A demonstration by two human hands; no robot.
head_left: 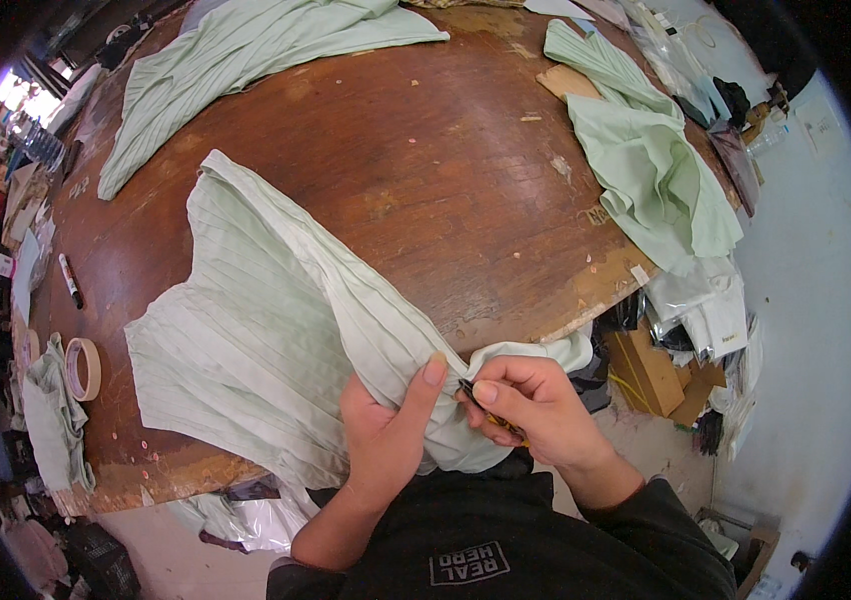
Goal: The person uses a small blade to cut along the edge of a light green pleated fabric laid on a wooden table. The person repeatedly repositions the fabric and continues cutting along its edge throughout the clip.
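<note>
Green cloth (264, 300) in pinched left hand (391, 425); tool (467, 385) in curled right hand (544, 408)

The one camera sits on the person's head, by the near side of the brown table (416, 190). It looks down and out over the table. It is close to the left hand (388, 425) and right hand (538, 400), at the table's near edge. Its wide, round view bends the table's edges.
</note>
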